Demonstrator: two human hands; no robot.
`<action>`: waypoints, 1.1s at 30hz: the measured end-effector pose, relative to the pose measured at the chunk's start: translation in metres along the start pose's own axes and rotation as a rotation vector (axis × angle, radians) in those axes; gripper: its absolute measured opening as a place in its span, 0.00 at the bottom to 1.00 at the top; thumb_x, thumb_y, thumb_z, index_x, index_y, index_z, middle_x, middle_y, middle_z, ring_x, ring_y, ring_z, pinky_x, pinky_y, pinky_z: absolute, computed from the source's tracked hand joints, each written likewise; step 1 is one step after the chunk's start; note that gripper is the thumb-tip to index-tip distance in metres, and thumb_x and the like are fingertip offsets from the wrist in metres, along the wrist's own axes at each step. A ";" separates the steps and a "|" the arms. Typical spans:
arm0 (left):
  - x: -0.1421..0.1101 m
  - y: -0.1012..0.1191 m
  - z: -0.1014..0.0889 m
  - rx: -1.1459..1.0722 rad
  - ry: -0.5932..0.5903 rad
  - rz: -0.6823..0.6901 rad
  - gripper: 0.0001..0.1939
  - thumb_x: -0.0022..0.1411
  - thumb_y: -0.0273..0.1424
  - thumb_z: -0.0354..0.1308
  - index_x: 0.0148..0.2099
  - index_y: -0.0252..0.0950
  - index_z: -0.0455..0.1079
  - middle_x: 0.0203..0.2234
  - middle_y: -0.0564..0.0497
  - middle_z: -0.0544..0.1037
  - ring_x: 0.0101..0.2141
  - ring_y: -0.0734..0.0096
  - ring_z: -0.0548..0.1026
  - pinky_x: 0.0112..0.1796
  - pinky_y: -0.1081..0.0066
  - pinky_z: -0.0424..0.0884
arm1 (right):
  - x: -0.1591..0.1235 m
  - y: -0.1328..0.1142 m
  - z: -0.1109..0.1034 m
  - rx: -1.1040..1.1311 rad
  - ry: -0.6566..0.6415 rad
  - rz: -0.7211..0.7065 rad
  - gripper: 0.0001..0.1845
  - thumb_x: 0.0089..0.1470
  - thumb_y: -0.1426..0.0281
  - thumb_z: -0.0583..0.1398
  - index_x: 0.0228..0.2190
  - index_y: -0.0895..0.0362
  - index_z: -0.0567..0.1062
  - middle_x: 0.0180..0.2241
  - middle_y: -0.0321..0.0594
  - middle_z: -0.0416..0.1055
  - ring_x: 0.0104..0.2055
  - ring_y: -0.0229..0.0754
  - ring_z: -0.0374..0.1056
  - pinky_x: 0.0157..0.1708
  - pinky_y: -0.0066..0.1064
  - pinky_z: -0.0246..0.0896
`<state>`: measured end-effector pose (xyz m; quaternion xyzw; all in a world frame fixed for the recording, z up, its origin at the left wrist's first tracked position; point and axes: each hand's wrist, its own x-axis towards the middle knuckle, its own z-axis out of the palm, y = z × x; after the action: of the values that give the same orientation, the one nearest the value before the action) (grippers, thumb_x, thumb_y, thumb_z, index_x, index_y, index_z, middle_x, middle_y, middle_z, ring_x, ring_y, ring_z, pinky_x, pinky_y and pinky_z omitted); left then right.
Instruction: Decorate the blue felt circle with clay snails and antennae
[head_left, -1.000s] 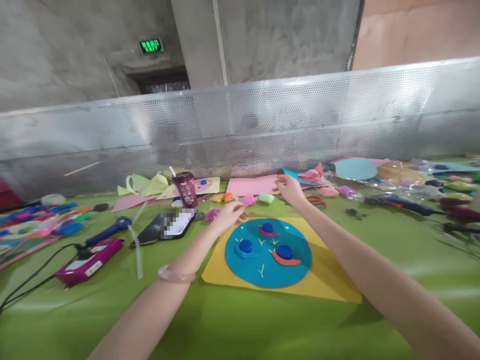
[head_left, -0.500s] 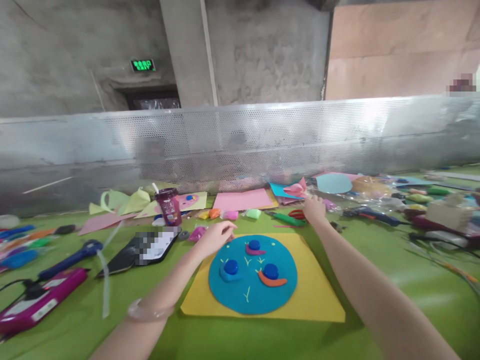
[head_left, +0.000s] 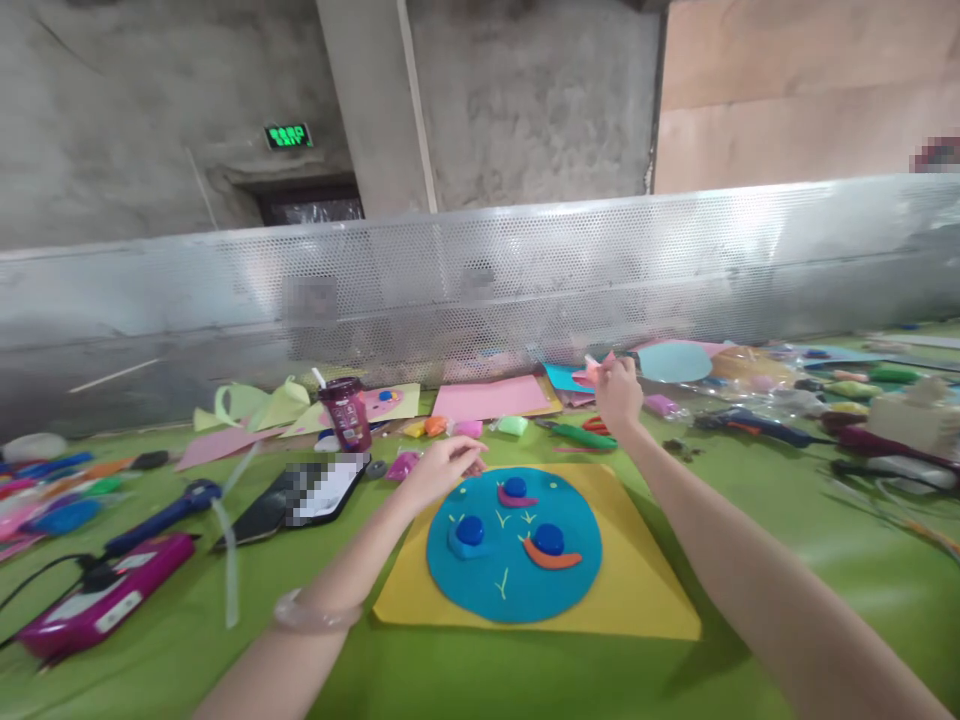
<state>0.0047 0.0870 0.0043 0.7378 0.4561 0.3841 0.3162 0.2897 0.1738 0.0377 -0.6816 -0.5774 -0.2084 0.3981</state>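
Note:
A blue round sheet [head_left: 480, 590] lies on yellow paper [head_left: 645, 590] in front of me. It carries three snail-like figures with blue caps as shells; one body is orange [head_left: 555, 556], one light blue, one magenta. Thin pale-yellow marks sit between them. My left hand [head_left: 442, 468] hovers at the sheet's upper left edge, fingers loosely bent and apart, with nothing visible in them. Farther back, my right hand [head_left: 619, 395] has its fingers closed at a crumpled pink paper piece [head_left: 589, 374], partly hidden by the fingers. Green-and-red scissors [head_left: 577, 435] lie just left of that wrist.
A dark cup with a straw [head_left: 346, 415], a phone [head_left: 330, 490] and a magenta power strip [head_left: 112, 600] lie on the left. Small coloured clay packs [head_left: 513, 426] and pink paper [head_left: 487, 397] line the back. A glue gun [head_left: 757, 428] lies right. A perforated metal barrier [head_left: 525, 290] stands behind.
My right hand has moved right and back from the pink sheet to the crumpled pink paper and closed on it. My left hand stays by the blue sheet. The view has shifted.

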 end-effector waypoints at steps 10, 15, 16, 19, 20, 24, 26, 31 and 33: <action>0.002 0.002 0.003 -0.309 0.080 0.037 0.14 0.58 0.37 0.54 0.42 0.35 0.71 0.36 0.47 0.77 0.34 0.67 0.76 0.36 0.68 0.72 | -0.083 -0.109 -0.014 0.234 -0.122 -0.728 0.09 0.59 0.75 0.49 0.36 0.58 0.69 0.38 0.45 0.69 0.32 0.41 0.67 0.23 0.29 0.54; 0.004 0.000 0.002 -0.375 0.140 -0.002 0.16 0.57 0.41 0.54 0.38 0.34 0.72 0.32 0.47 0.77 0.33 0.66 0.75 0.35 0.67 0.72 | -0.095 -0.112 -0.011 0.145 -0.078 -0.947 0.10 0.59 0.75 0.49 0.35 0.60 0.70 0.35 0.46 0.70 0.34 0.41 0.66 0.26 0.27 0.58; 0.005 0.000 0.003 -0.395 0.159 -0.018 0.15 0.57 0.41 0.54 0.37 0.34 0.72 0.32 0.48 0.77 0.33 0.66 0.75 0.34 0.68 0.72 | -0.094 -0.109 -0.009 0.138 -0.054 -0.984 0.11 0.59 0.75 0.49 0.35 0.60 0.71 0.34 0.45 0.70 0.34 0.41 0.66 0.27 0.27 0.59; 0.006 0.003 0.006 -0.438 0.223 -0.064 0.10 0.56 0.36 0.54 0.34 0.35 0.72 0.29 0.48 0.77 0.31 0.66 0.75 0.32 0.68 0.71 | -0.089 -0.102 -0.002 0.145 0.035 -1.101 0.13 0.60 0.76 0.48 0.36 0.61 0.71 0.36 0.45 0.71 0.37 0.40 0.66 0.32 0.27 0.61; 0.006 0.003 0.007 -0.445 0.240 -0.076 0.09 0.56 0.34 0.54 0.33 0.35 0.72 0.28 0.48 0.76 0.30 0.66 0.75 0.32 0.69 0.71 | -0.089 -0.101 0.000 0.145 0.055 -1.124 0.13 0.60 0.76 0.47 0.37 0.61 0.71 0.37 0.46 0.71 0.38 0.40 0.66 0.33 0.27 0.61; 0.006 0.001 0.007 -0.479 0.287 -0.111 0.08 0.54 0.33 0.54 0.32 0.35 0.70 0.29 0.48 0.76 0.31 0.68 0.74 0.31 0.70 0.69 | -0.092 -0.104 0.002 0.141 0.030 -1.132 0.14 0.60 0.75 0.47 0.38 0.62 0.72 0.39 0.47 0.70 0.39 0.41 0.66 0.31 0.29 0.61; 0.006 -0.002 0.004 -0.445 0.320 -0.116 0.08 0.54 0.35 0.55 0.32 0.34 0.70 0.29 0.49 0.76 0.31 0.69 0.74 0.30 0.72 0.68 | -0.096 -0.107 0.000 0.171 -0.019 -1.130 0.14 0.59 0.73 0.48 0.42 0.63 0.70 0.42 0.49 0.69 0.42 0.44 0.65 0.33 0.30 0.62; 0.005 -0.003 -0.003 -0.250 0.308 -0.104 0.12 0.54 0.38 0.56 0.32 0.33 0.70 0.27 0.49 0.75 0.31 0.69 0.73 0.27 0.75 0.66 | -0.101 -0.112 -0.004 0.296 -0.170 -0.920 0.13 0.59 0.70 0.50 0.42 0.61 0.69 0.41 0.48 0.70 0.42 0.43 0.65 0.33 0.28 0.61; 0.005 -0.002 -0.003 -0.183 0.274 -0.083 0.12 0.54 0.39 0.56 0.31 0.34 0.69 0.28 0.49 0.75 0.32 0.68 0.73 0.28 0.74 0.67 | -0.101 -0.112 -0.003 0.330 -0.197 -0.811 0.12 0.60 0.69 0.49 0.37 0.60 0.71 0.38 0.45 0.70 0.40 0.41 0.66 0.31 0.27 0.59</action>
<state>0.0021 0.0924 0.0056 0.6271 0.4883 0.5076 0.3326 0.1585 0.1106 -0.0016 -0.3442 -0.8587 -0.1868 0.3307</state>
